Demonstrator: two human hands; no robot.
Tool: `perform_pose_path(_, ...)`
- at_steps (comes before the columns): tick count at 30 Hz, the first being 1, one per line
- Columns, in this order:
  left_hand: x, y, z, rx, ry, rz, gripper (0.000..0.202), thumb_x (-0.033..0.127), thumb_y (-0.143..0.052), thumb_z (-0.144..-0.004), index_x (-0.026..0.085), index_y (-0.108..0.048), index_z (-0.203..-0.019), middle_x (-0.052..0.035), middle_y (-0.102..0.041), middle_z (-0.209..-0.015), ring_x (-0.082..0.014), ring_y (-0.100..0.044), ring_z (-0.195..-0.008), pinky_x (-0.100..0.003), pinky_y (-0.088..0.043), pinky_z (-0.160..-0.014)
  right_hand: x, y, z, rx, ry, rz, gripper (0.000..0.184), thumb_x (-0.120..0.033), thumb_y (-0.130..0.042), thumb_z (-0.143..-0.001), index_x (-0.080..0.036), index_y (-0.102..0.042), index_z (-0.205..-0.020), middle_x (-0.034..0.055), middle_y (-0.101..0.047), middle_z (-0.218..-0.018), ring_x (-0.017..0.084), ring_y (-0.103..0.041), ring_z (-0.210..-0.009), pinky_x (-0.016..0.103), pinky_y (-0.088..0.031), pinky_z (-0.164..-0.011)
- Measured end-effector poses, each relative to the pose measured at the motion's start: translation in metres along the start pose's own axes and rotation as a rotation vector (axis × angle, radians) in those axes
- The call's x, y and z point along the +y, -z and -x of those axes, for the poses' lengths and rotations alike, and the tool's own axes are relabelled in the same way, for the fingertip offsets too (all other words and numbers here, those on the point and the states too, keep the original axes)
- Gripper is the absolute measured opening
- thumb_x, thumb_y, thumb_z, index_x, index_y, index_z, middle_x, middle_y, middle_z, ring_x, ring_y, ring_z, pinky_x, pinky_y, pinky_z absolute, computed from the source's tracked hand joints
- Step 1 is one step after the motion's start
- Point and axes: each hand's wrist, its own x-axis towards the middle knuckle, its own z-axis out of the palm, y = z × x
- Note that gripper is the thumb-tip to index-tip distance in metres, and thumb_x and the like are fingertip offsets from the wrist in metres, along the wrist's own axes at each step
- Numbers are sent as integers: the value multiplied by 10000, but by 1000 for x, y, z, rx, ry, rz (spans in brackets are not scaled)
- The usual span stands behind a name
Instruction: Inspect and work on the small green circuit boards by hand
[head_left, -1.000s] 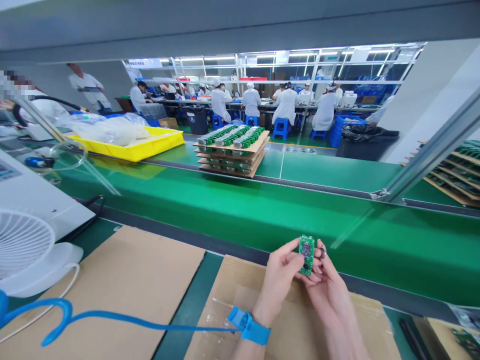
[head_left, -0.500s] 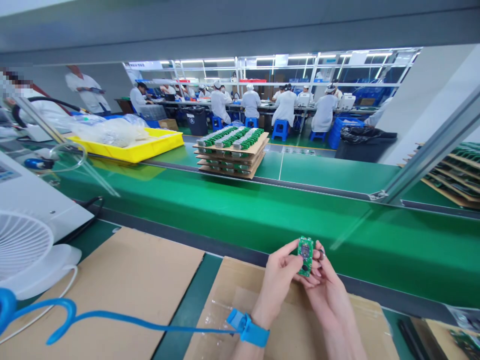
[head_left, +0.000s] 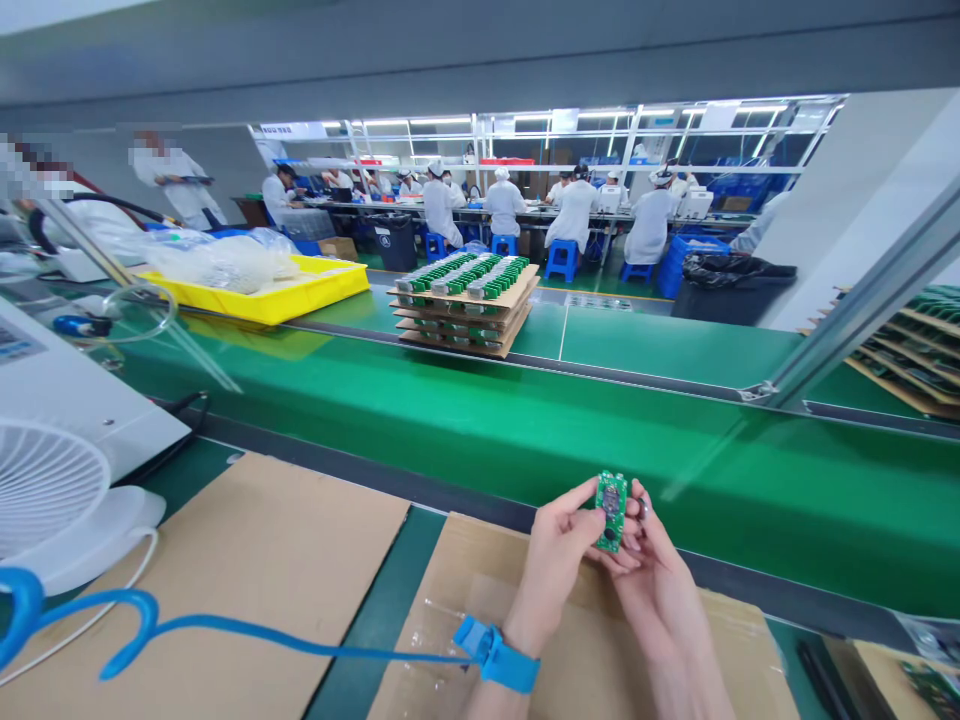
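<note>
A small green circuit board [head_left: 613, 530] is held upright over the cardboard, its face with a round metallic part and a black round part towards me. My left hand [head_left: 559, 545] grips it by the left side, thumb on the front and fingers partly hidden behind. At the board's right edge, my right hand [head_left: 660, 565] has its fingers curled, some of them behind or against the board. Between its fingertips shows a small round silvery disc [head_left: 643, 508], too small to name surely. A blue wrist strap [head_left: 510, 665] with a coiled cord circles my left wrist.
Cardboard sheets [head_left: 300, 540] lie on the bench. Beyond runs a green belt [head_left: 450, 420]. Boards on stacked cardboard layers [head_left: 465, 310] stand behind it, beside a yellow tray [head_left: 315, 290] of plastic bags. A white fan [head_left: 52, 500] is at left. Several people in white coats sit farther back.
Both hands and the circuit board stay almost in place. The whole view has shifted very slightly.
</note>
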Motion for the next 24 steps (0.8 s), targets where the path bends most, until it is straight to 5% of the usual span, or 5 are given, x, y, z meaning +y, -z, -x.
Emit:
perform_pose_path(9, 3, -1, 3, 12, -33, -6, 578, 330, -666, -754, 91, -554, -1269, -85, -700, -758, -217, -647, -685, -327, -532, -671, -1, 5, -2, -36, 10, -7, 466, -262, -851, -556, -205, -676, -985, -82, -549, -676, 16, -384, -460, 165, -413, -441)
perform_pose_path(14, 8, -3, 5, -83, -77, 17, 460, 275, -670, -773, 146, -614, -1211, -74, -724, -869, -197, -645, -782, -298, -529, -766, -2, 3, -1, -80, 67, -19, 392, -253, -841, -571, -234, -683, -929, -81, -544, -664, 30, -409, -496, 157, -416, -468)
perform_pose_path(24, 8, -5, 6, -126, -171, 11, 420, 360, -738, -735, 178, -680, -1108, -100, -705, -1027, -241, -660, -921, -320, -519, -859, -4, 5, 3, -78, 137, 3, 328, -286, -842, -556, -241, -693, -845, -63, -553, -632, 68, -458, -545, 201, -455, -536)
